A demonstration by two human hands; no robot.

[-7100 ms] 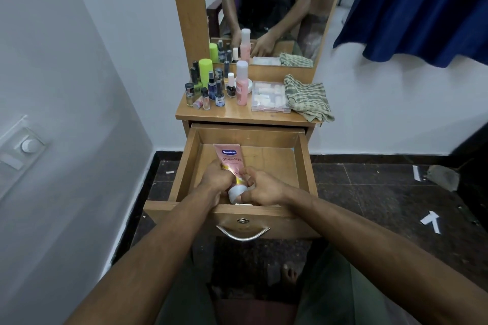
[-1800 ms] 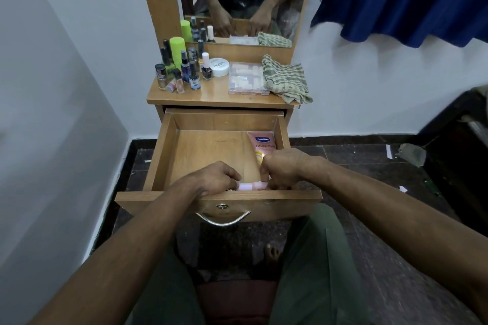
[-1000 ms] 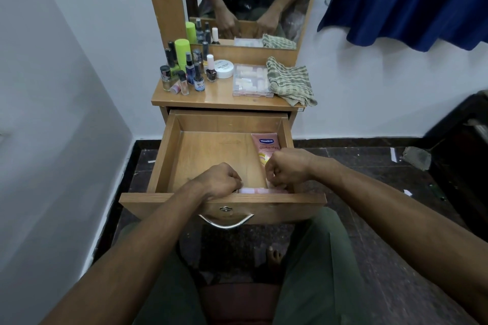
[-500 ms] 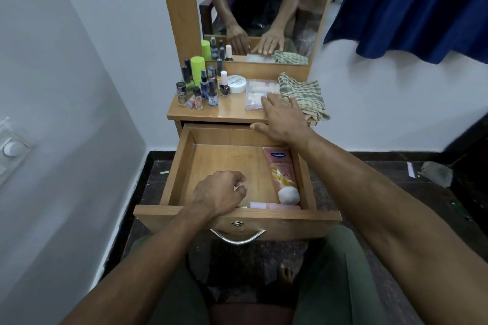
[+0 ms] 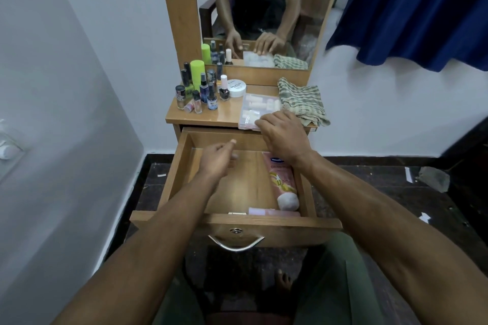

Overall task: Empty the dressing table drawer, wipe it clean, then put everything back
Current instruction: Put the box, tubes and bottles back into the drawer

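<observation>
Wooden dressing table top (image 5: 227, 116): small bottles (image 5: 203, 90), white jar (image 5: 237, 88), clear compartment box (image 5: 257, 108), checked cloth (image 5: 301, 100).

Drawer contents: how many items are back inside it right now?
2. A pink lotion tube lies along the right wall of the drawer, cap toward the front. A pale pink bottle lies across the front right corner. The front panel may hide more.

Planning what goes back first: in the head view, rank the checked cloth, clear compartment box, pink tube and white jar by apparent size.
1. checked cloth
2. clear compartment box, partly under the right hand, so close to the cloth and unsure
3. pink tube, nearer the camera
4. white jar
</observation>
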